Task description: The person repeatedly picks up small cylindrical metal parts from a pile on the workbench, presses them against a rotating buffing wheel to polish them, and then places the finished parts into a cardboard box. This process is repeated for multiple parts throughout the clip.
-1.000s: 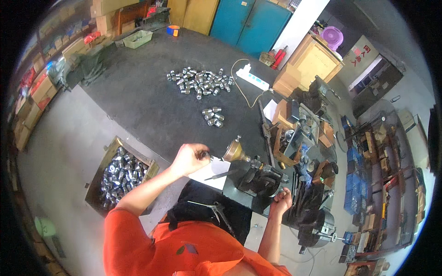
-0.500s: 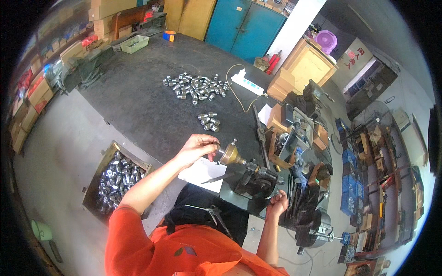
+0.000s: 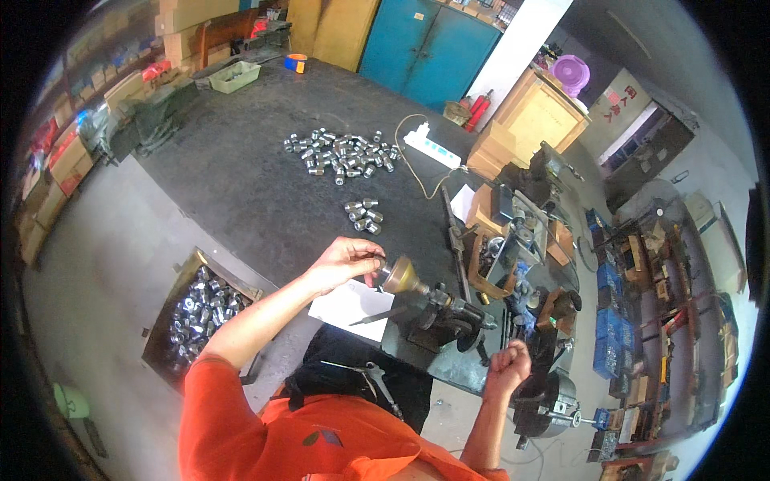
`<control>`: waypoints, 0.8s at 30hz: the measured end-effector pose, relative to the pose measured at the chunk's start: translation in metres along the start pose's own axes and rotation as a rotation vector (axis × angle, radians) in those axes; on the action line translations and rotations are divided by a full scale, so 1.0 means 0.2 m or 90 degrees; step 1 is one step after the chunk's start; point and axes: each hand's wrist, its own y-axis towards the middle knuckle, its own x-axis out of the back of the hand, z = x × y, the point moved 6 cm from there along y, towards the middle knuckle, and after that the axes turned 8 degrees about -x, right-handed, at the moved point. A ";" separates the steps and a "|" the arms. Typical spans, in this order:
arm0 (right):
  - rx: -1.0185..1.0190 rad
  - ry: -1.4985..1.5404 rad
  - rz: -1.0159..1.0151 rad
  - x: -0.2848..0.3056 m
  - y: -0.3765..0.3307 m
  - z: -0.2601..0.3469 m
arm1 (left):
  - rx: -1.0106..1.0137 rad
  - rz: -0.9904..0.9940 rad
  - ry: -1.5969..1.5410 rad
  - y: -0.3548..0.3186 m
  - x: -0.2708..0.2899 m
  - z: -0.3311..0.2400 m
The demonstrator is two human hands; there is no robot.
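Observation:
My left hand [image 3: 343, 261] reaches out over the front of the dark workbench [image 3: 241, 176] and pinches a small metal part against the brass cone-shaped end [image 3: 401, 276] of a dark bench machine [image 3: 441, 317]. The part itself is mostly hidden by my fingers. My right hand [image 3: 508, 367] is closed in a fist at the right end of that machine, apparently around a handle that I cannot make out. A white sheet of paper [image 3: 349, 303] lies under the machine's left end.
Small shiny metal cylinders lie in a large scatter [image 3: 341, 151] and a smaller cluster [image 3: 362, 215] on the bench. A box of the same parts [image 3: 199, 309] stands on the floor at my left. Tools and fixtures [image 3: 513, 232] crowd the bench's right side. Blue cabinets [image 3: 425, 44] stand behind.
My left hand has moved right and slightly down to the brass cone. My right hand has stayed by the machine's right end.

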 end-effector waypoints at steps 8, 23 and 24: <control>0.022 0.065 0.050 -0.05 0.48 -0.02 | -0.002 -0.036 -0.039 -0.02 -0.02 0.03; -0.132 0.005 -0.136 0.30 0.22 -0.44 | -0.024 -0.062 0.019 -0.02 -0.04 0.04; -0.129 0.026 -0.142 0.30 0.17 -0.41 | -0.028 -0.060 0.006 -0.02 -0.05 0.05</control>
